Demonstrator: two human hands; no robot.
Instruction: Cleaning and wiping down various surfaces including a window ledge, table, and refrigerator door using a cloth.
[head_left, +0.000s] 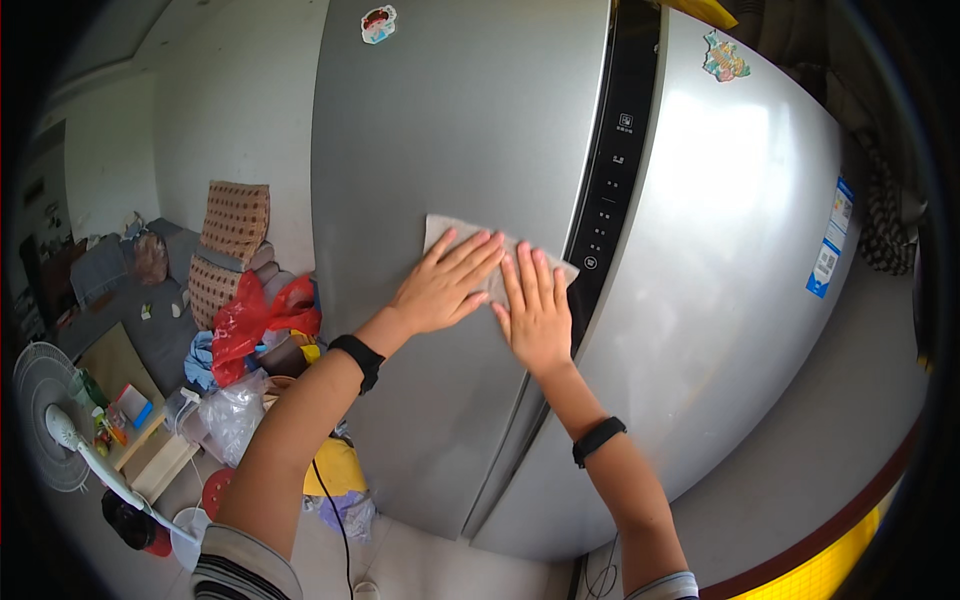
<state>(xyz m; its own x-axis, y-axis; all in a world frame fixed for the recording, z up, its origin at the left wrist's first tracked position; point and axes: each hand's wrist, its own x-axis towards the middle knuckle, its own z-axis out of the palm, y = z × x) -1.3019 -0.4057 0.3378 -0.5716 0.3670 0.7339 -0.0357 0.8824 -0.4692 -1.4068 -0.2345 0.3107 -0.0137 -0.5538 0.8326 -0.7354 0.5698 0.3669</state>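
Observation:
A beige cloth (441, 227) lies flat against the left silver door (420, 135) of a refrigerator. My left hand (448, 283) presses the cloth's left part with its fingers stretched out. To its right, my right hand (538, 315) presses the same cloth, fingers pointing up. The cloth's right corner overlaps the edge of the black control strip (611, 176) between the doors. Much of the cloth is hidden beneath both hands. Each wrist wears a black band.
The right refrigerator door (720, 225) carries a magnet (725, 58) and a blue label (830, 238). At left stand a white fan (67, 431), a low wooden table (124, 390), red plastic bags (244, 326) and a grey sofa (112, 300). A black cable (334, 499) hangs near my left arm.

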